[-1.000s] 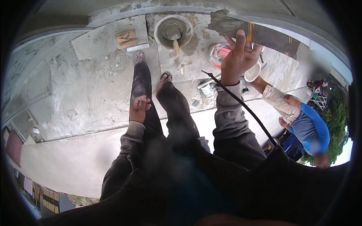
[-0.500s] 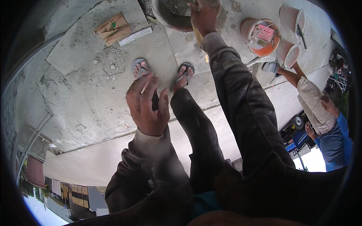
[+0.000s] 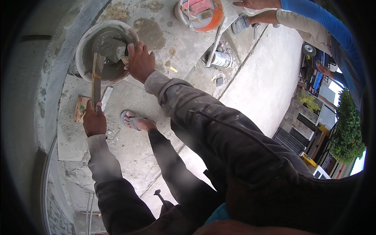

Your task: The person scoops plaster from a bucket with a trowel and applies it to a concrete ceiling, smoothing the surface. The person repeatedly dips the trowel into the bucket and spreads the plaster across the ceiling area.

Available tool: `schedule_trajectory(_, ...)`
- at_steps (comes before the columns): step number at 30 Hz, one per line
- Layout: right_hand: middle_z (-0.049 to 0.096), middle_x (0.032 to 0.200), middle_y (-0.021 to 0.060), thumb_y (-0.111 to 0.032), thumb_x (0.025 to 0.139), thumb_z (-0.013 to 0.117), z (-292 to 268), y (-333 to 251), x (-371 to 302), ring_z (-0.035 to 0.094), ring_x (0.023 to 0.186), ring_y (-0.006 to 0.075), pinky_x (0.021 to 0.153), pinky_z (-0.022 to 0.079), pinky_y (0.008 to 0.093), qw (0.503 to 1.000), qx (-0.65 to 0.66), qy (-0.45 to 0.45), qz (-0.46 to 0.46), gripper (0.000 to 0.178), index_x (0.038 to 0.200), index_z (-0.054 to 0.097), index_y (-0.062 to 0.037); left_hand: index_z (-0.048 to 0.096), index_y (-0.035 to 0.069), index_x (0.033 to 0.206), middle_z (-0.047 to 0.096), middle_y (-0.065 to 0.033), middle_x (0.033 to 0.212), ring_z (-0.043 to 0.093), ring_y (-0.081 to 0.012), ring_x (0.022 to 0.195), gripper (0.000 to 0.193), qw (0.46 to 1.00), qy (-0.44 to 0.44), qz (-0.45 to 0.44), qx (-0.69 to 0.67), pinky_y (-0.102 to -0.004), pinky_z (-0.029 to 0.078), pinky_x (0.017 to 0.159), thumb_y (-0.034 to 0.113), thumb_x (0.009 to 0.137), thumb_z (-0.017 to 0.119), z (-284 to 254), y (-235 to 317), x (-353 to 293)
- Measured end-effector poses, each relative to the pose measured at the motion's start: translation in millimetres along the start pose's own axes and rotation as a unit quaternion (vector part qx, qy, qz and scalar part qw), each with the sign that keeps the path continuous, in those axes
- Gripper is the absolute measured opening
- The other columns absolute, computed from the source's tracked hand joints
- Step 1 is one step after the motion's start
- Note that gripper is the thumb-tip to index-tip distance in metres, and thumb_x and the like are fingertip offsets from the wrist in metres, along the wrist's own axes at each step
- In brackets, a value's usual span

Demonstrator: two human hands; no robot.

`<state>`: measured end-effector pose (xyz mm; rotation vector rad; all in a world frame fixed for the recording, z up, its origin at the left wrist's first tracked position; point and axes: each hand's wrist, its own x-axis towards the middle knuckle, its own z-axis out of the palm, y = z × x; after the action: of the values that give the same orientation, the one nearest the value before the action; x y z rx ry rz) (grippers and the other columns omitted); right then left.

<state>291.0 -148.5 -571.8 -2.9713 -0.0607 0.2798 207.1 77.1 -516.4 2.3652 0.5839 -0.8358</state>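
My left hand (image 3: pixel 95 120) is closed around the lower end of a narrow wooden board (image 3: pixel 96 80), seen almost edge-on, with a yellowish band around it. The board's upper end reaches over a round bucket (image 3: pixel 81 58) of wet grey mortar (image 3: pixel 107 43). At the bucket's right side, my right hand (image 3: pixel 140 62) grips a trowel (image 3: pixel 122 53). Its pale blade is at the mortar, and its handle is mostly hidden by my fingers.
An orange-rimmed bucket (image 3: pixel 213 26) with a pink object inside stands at the top. A co-worker's blue sleeve (image 3: pixel 313 11) reaches in at upper right. A white can (image 3: pixel 222 60) lies by a long strip (image 3: pixel 215 45). Folded brown paper (image 3: pixel 81 107) lies near my left hand.
The view has swung, bringing the mortar bucket to the upper left. My left hand, empty and open before, now holds the board at the bucket. The trowel blade has come into sight.
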Motion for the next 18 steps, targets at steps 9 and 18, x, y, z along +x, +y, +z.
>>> schedule_trajectory(9, 0.065, 0.111, 0.0336, -0.026, 0.098, 0.052, -1.8, 17.7, -2.1, 0.072, 0.086, 0.0428, 0.074, 0.058, 0.0489, 0.968, 0.176, -0.178, 0.028, 0.054, 0.139, 0.038, 0.0071, 0.054, -0.001, 0.118, 0.072, -0.0085, 0.098, 0.071, -0.0162, 0.068, 0.028, 0.941, -0.055, -0.079, -0.325, -0.0305, 0.055, 0.051, 0.022, 0.102, 0.055, 2.7, 44.0, -7.3)
schedule_trajectory(18, 0.063, 0.079, 0.0049, -0.042, 0.1, 0.059, -28.6, 22.3, -44.6, 0.059, 0.054, 0.0127, 0.051, 0.05, 0.0293, 0.627, 0.689, -0.272, 0.241, 0.042, 0.12, 0.06, -0.0047, 0.05, -0.002, 0.124, 0.073, -0.0145, 0.099, 0.073, -0.0214, 0.07, 0.033, 0.93, -0.095, -0.126, -0.331, -0.034, 0.057, 0.053, 0.021, 0.101, 0.053, 6.9, 43.5, 8.6)
